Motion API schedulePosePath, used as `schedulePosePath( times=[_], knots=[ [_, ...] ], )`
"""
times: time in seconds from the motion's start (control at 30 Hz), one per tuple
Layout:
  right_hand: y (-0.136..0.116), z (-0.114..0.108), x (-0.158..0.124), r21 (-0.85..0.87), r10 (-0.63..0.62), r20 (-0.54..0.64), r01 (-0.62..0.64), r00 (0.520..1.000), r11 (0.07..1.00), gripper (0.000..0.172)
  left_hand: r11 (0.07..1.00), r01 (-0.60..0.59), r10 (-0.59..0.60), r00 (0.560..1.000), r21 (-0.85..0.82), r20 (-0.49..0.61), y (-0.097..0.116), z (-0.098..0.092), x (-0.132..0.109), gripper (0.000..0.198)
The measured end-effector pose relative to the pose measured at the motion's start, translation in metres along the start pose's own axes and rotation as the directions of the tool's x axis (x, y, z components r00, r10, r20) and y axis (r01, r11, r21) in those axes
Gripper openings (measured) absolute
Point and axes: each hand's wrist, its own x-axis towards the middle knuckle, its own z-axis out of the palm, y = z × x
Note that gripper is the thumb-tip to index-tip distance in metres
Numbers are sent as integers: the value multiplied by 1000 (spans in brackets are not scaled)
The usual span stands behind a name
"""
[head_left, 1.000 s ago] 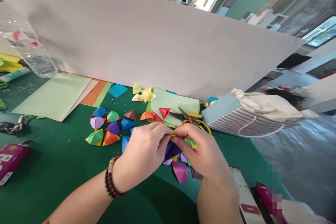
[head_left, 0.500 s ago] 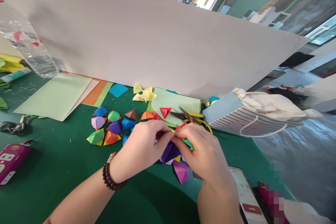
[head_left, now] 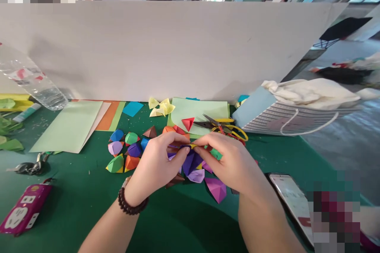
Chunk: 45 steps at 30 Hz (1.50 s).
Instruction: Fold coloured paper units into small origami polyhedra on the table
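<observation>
My left hand [head_left: 163, 156] and my right hand [head_left: 228, 158] meet over the green table, thumbs and forefingers pinched on a folded paper piece [head_left: 190, 162]. The piece is dark purple with a yellow edge on top, and the fingers partly cover it. Under and around my hands lie folded paper pieces, among them a light purple one [head_left: 196, 176], a magenta one [head_left: 217, 189] and a brown one [head_left: 175, 180]. To the left sit several two-coloured pieces, such as an orange and yellow one [head_left: 132, 163]. A red piece [head_left: 188, 123] rests beyond my fingertips.
Scissors [head_left: 219, 124] lie behind my hands by a striped paper bag [head_left: 297, 116]. Paper sheets [head_left: 68, 126], a water bottle [head_left: 44, 87], keys [head_left: 32, 166] and a magenta power strip [head_left: 26, 209] are on the left. A phone [head_left: 291, 201] lies right. A white partition [head_left: 178, 51] stands behind.
The camera view has levelled and shifted, so more of the room shows above the partition. Both hands keep pinching the purple and yellow piece, whose dark purple side now shows more.
</observation>
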Motion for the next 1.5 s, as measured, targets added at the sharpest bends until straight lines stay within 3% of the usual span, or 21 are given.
schedulePosePath(
  times=[0.23, 0.37, 0.5, 0.67, 1.03, 1.23, 1.5],
  knots=[
    [2, -1, 1, 26, -68, -73, 70, 995, 997, 12, 999, 48, -48, 998, -11, -47, 0, 4, 2, 16],
    [4, 0, 2, 78, -54, -42, 57, 998, 995, 12, 997, 73, -75, 996, -34, -50, -1, 6, 4, 10],
    [6, -1, 2, 83, -6, 22, 5, 1000, 997, 13, 991, 49, -44, 998, 122, -48, 0, 7, 4, 8],
    [7, -4, 2, 104, -7, 44, 3, 999, 995, 17, 941, -86, 91, 996, 326, 2, 2, 7, 1, 9],
    [9, -1, 2, 159, 74, 105, -90, 992, 983, 11, 910, -106, 77, 993, 400, 89, -2, 7, -3, 7],
    [1, 7, 4, 105, 73, 94, -82, 993, 991, 11, 868, -89, 67, 996, 488, 63, -1, 7, -4, 12],
    [2, 12, 1, -3, -8, 50, 9, 999, 1000, 11, 862, -108, 61, 992, 496, 111, -1, 8, -5, 15]
  ],
)
